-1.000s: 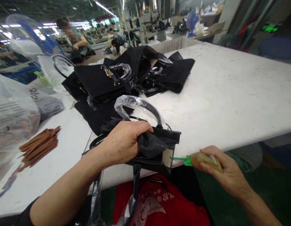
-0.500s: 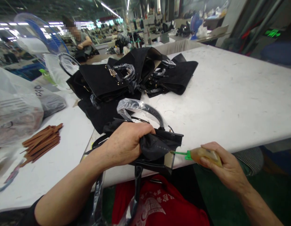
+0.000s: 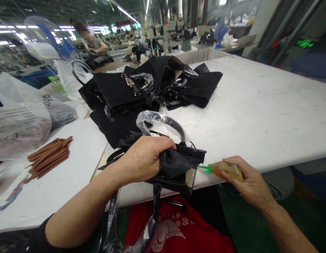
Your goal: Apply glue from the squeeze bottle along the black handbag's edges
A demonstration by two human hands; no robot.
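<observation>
My left hand (image 3: 147, 156) is closed on the black lining of a handbag (image 3: 176, 185) at the table's front edge. Plastic film wraps the bag's handle (image 3: 168, 121), which arches above the hand; a second handle hangs below the edge. In my right hand (image 3: 244, 179) is a glue bottle (image 3: 227, 170), a yellowish squeeze bottle with a green nozzle. The nozzle points left at the bag's open end, by a pale strip (image 3: 190, 178). Its tip is partly hidden behind the lining, so I cannot tell whether it touches.
Black bags (image 3: 118, 91) with wrapped handles lie heaped beyond my hands on the white table (image 3: 258, 116). Brown strips (image 3: 51, 156) lie to the left, near plastic bags (image 3: 23, 130). A person (image 3: 97, 47) sits by a blue fan (image 3: 54, 38) farther back.
The nozzle tip has gone from plain view on the pale strip to partly behind the lining. The bottle sits slightly farther left and higher. My left hand keeps its hold; the whole view has shifted slightly.
</observation>
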